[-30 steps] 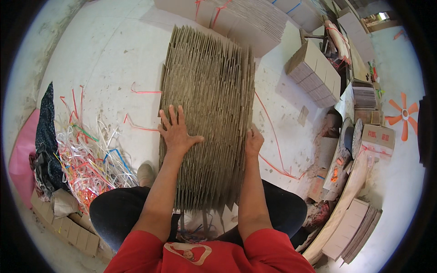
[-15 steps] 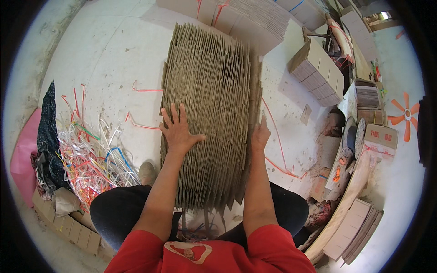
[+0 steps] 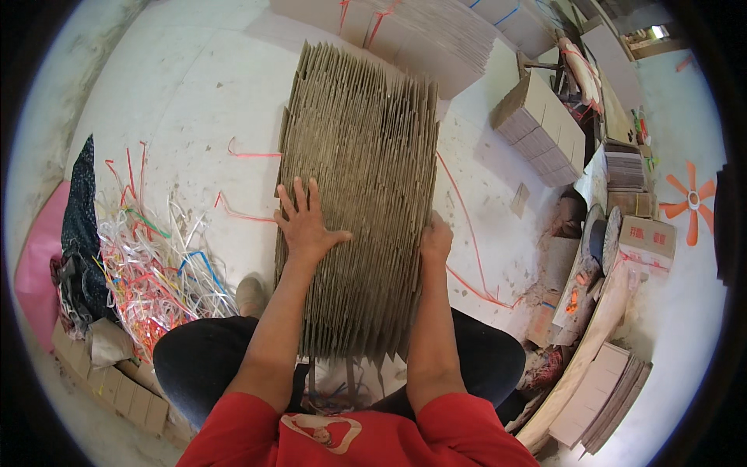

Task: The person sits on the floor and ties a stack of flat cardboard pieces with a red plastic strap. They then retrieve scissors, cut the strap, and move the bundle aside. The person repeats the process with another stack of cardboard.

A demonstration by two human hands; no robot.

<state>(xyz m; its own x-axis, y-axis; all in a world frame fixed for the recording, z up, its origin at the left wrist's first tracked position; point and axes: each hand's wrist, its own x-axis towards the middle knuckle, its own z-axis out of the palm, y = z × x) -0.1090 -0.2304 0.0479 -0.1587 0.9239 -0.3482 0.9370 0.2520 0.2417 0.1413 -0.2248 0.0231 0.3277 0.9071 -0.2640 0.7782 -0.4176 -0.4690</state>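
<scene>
Between my knees stands a tall, tightly packed stack of flattened brown cardboard sheets (image 3: pixel 366 156), set on edge with their uneven rims facing up. My left hand (image 3: pixel 306 229) lies on the left part of those rims, fingers spread and thumb stretched out to the right. At the stack's right side, my right hand (image 3: pixel 437 237) has its fingers bent against the outermost sheets; the fingertips are partly hidden. Red plastic strapping (image 3: pixel 253 155) runs out from under the stack on the left, and another red strap (image 3: pixel 476 257) loops over the floor on the right.
A tangled heap of white and red strapping (image 3: pixel 159 272) lies at left, beside pink and dark cloth. Larger cardboard bundles (image 3: pixel 420 39) stand beyond the stack. Another tied bundle (image 3: pixel 538 128), a carton (image 3: pixel 647 243) and an orange-bladed fan (image 3: pixel 693 201) are at right.
My right hand has moved slightly left and down, and the blurred sheets at the stack's right side now sit closer against the rest. My left hand stays in place.
</scene>
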